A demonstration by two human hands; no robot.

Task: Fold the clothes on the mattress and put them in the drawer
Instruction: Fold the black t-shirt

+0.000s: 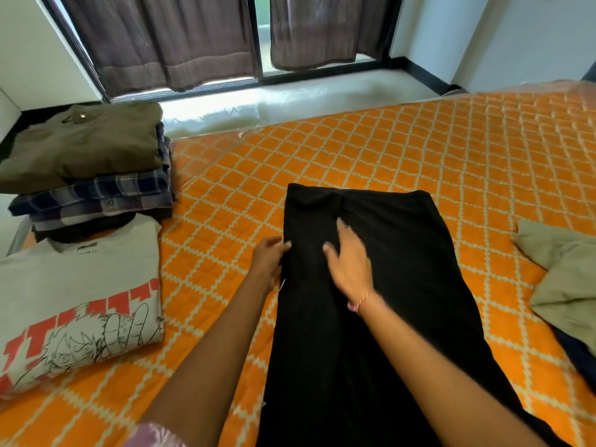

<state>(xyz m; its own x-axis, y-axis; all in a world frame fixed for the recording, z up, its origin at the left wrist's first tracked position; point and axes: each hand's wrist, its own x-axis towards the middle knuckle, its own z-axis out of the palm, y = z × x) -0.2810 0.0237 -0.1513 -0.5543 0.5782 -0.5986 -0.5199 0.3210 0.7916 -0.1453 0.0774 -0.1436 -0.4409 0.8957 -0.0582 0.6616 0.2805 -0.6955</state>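
- Black trousers (380, 301) lie lengthwise on the orange quilted mattress (371, 150), waistband at the far end, legs running toward the camera and out of the bottom edge.
- Right hand (350, 262): palm down, fingers straight and slightly spread, resting flat on the trousers just below the waistband. A pink band shows at the wrist.
- Left hand (269, 256): at the trousers' left edge, fingers curled in, pinching the fabric edge.
- Left of the trousers, near: folded white printed T-shirt (80, 301), flat on the mattress.
- Left of the trousers, farther: stack of folded clothes, olive garment (84, 143) on top, plaid shirt (96, 195) under it.
- Right of the trousers, apart from them: crumpled beige garment (564, 272), unfolded, with dark blue cloth (580, 353) beneath.
- Beyond the trousers, past the mattress: brown curtains (167, 37) over a window.
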